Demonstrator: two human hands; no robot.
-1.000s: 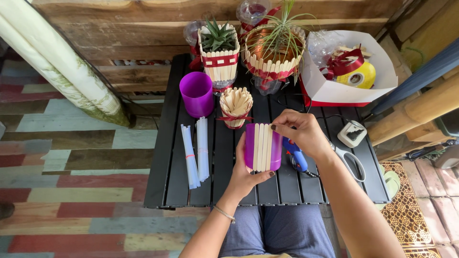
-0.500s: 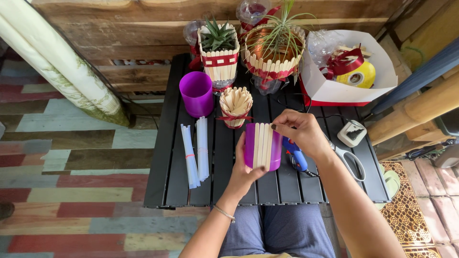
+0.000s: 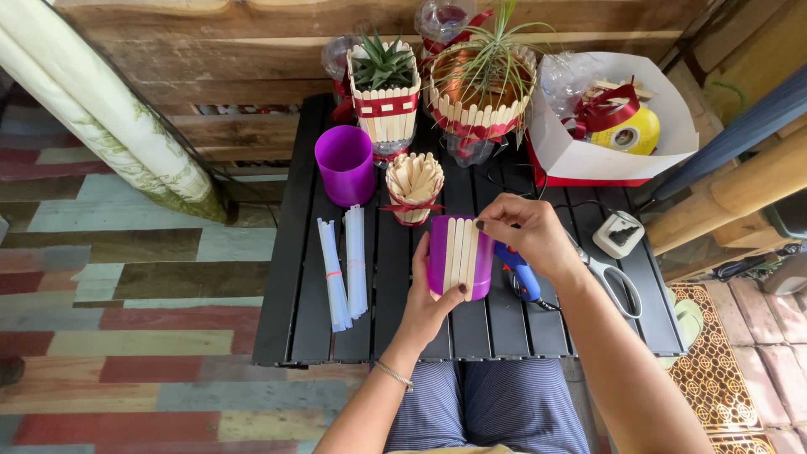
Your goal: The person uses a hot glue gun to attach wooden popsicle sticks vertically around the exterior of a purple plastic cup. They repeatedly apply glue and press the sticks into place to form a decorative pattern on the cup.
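**Purple cup with wooden sticks held over a dark slatted table**

Dark slats make up the low table point(image 3: 286, 277), which stands on a floor of coloured planks before a rough wooden wall. At far left a rolled pale cloth point(image 3: 109, 134) leans along the floor. On the table's left part lie 2 bundles of clear glue sticks point(image 3: 345, 265), side by side, with an empty purple cup point(image 3: 345, 164) standing behind them. Just right of that cup sits a small holder of wooden craft sticks point(image 3: 413, 187) tied with a red ribbon. Behind stand 2 planters clad in sticks: a square one with a succulent point(image 3: 384, 97) and a round one with a spiky plant point(image 3: 481, 92).

Near the middle, the left hand point(image 3: 429, 307) grips a purple cup with sticks on its side point(image 3: 459, 256) from below, thumb on the front, held above the table. The right hand point(image 3: 525, 235) pinches the top of the rightmost stick with closed fingertips. Below that hand lies a blue glue gun point(image 3: 521, 277). Further right lie scissors point(image 3: 609, 282), a small white device point(image 3: 618, 233), and a white box holding a yellow tape roll point(image 3: 630, 130).
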